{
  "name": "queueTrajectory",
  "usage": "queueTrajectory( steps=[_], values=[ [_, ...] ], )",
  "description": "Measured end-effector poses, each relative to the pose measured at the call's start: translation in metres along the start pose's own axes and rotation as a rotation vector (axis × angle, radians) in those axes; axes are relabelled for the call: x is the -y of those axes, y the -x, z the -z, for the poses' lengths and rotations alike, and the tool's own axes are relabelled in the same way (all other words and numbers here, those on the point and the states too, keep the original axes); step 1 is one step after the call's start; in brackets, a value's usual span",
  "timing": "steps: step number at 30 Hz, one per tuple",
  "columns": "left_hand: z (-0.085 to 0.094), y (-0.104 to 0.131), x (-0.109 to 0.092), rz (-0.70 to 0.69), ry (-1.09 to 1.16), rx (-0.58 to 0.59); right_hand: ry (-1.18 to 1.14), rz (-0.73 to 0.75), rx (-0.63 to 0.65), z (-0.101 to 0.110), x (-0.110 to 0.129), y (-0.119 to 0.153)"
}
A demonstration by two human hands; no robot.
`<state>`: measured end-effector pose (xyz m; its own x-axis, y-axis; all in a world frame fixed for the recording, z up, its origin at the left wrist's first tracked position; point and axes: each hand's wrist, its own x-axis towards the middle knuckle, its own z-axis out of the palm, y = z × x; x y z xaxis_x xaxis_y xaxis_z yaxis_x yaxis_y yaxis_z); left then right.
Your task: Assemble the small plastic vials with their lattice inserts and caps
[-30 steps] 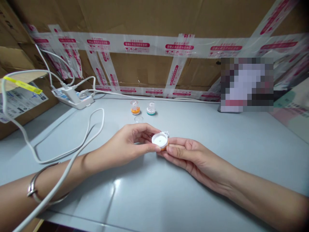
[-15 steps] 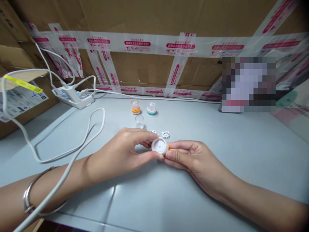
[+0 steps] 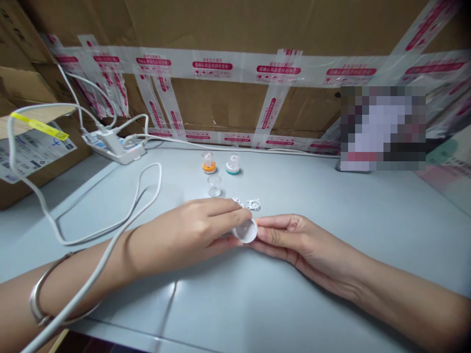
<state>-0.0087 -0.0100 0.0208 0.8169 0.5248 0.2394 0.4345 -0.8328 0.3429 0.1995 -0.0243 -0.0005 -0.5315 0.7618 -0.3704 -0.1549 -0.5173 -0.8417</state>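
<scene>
Above the table's middle, a small white round cup-like piece [image 3: 246,231] with a bit of orange at its right edge faces up toward me. My left hand [image 3: 206,225] is closed round its left and upper side, the fingers draped over the rim. From the right, my right hand [image 3: 290,238] pinches the same piece between thumb and fingers. Just behind lie white spoked plastic pieces [image 3: 253,204], partly covered by my left fingers. A clear little cup [image 3: 214,187] stands farther back.
Two small clear-topped containers, one with an orange band [image 3: 209,165] and one with a teal base [image 3: 233,165], stand at the back. A white power strip [image 3: 119,147] with cables sits left; one cable [image 3: 110,245] crosses over my left forearm. A blurred-out phone-like object [image 3: 379,127] leans right.
My left hand has shifted its fingers over the top of the white piece, which has tipped and turned slightly. My right hand keeps its pinch. The view has moved a little.
</scene>
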Motion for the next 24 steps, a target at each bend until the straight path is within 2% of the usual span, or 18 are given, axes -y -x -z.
queueTrajectory(
  steps=[3, 6, 9, 14, 16, 20, 24],
  values=[
    [-0.002, 0.0, 0.0, -0.044, 0.025, -0.004, 0.028, -0.002, 0.038, 0.0, 0.002, 0.0],
    [-0.004, 0.0, 0.0, -0.073, 0.039, -0.019, 0.088, -0.003, 0.011, -0.001, 0.003, 0.001],
    [-0.009, 0.0, 0.0, -0.044, 0.036, -0.051, 0.104, 0.014, -0.013, -0.004, 0.003, 0.002],
    [-0.017, -0.001, -0.001, -0.003, 0.078, -0.12, 0.054, 0.045, -0.196, -0.007, -0.001, 0.002],
    [-0.018, -0.001, -0.001, 0.002, 0.117, -0.122, 0.072, 0.061, -0.229, -0.008, -0.002, 0.002],
    [-0.014, -0.002, -0.001, 0.029, 0.182, -0.129, 0.035, 0.042, -0.24, -0.008, 0.0, 0.002],
    [-0.012, 0.0, 0.001, -0.005, 0.133, -0.218, -0.052, -0.003, -0.196, -0.007, 0.005, 0.001]
  ],
)
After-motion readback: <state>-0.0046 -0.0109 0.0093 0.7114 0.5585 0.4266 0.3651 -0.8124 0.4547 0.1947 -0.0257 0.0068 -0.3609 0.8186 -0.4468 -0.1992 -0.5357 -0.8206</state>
